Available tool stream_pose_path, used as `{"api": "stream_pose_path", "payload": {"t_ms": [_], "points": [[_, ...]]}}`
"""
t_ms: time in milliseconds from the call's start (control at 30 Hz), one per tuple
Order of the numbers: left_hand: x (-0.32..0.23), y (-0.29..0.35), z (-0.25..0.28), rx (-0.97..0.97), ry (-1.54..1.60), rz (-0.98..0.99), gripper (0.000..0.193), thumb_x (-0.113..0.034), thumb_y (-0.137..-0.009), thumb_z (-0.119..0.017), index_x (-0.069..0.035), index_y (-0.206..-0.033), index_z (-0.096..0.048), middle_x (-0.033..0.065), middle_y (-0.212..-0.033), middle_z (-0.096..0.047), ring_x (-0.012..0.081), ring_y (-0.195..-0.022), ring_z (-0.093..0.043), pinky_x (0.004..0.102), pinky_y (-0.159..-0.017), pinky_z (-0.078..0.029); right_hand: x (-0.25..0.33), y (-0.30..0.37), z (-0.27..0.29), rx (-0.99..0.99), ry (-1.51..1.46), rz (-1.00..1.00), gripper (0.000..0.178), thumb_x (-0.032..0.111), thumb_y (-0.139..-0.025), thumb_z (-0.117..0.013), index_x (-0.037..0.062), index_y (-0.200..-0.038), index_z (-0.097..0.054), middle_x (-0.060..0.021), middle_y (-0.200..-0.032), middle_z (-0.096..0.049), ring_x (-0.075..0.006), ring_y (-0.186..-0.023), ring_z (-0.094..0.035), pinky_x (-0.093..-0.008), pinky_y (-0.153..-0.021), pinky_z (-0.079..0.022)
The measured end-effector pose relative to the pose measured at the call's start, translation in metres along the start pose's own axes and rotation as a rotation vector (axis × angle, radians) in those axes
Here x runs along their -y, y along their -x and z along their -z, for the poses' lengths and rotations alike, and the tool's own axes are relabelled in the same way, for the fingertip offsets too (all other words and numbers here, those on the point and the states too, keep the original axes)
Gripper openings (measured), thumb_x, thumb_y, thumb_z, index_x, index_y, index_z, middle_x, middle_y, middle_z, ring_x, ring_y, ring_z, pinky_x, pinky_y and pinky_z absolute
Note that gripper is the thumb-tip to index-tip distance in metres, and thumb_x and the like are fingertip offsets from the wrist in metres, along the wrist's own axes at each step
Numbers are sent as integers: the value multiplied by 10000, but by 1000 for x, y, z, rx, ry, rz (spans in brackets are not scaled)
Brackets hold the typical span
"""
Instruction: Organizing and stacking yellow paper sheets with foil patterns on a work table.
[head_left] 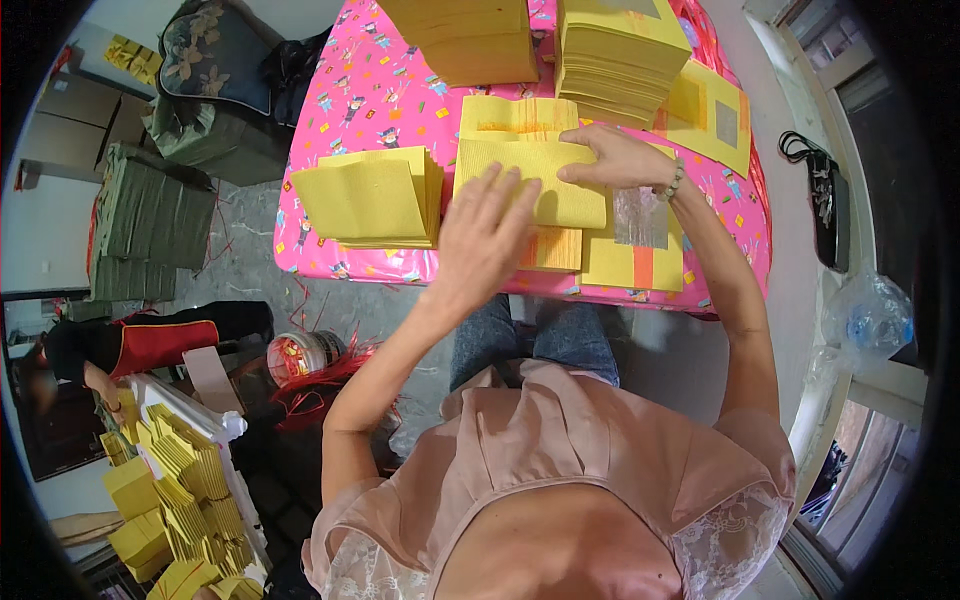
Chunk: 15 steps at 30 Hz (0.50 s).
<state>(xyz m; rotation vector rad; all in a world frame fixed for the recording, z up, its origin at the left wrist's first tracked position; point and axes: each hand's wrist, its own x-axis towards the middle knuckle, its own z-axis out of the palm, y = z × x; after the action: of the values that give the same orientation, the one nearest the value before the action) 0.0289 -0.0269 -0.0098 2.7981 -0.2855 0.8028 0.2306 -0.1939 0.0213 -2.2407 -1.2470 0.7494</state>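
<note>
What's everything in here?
table: 1, pink, centre
stacks: 2, yellow, far table
pile: 1, yellow, table's left
paper: 1, yellow, under hands
sheets: several, yellow, table's right
chair: 1, dark, upper left
bales: several, green, left
tub: 1, whitish, left
strips: many, red, by tub
co-worker: 1, dark-clothed, left
bundles: many, yellow, lower left
pouch: 1, black, right
bag: 1, clear, right
blouse: 1, pink, bottom
left hand: 1, on paper
right hand: 1, on paper

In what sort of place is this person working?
Probably a small, informal paper-goods workshop: yellow paper stacks stand on a pink patterned tablecloth, and at the left another person is beside more yellow bundles.
</note>
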Motion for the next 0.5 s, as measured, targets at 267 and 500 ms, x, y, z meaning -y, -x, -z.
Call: {"api": "stream_pose_path", "payload": {"t_ms": [267,500], "points": [[-1,-6,-17,261,32,52,715,-449,-889,-589,-82,-1462,-372,216,-1458,-391,377,-1365,-355,490,-1137,-268,-32,-28,-13,-178,61,27,572,389,-874,-658,-65,-1212,-581,-237,-1153,-625,-308,-1094,-590,-373,-950,-457],[1,-7,-20,304,87,59,694,-474,-915,-542,-67,-1454,-382,229,-1459,-390,393,-1368,-349,485,-1142,-262,-41,-30,-10,-121,0,72,447,344,-863,-653,-33,-1102,-627,-205,-983,-670,-294,-935,-637,-407,-830,-489]]}}
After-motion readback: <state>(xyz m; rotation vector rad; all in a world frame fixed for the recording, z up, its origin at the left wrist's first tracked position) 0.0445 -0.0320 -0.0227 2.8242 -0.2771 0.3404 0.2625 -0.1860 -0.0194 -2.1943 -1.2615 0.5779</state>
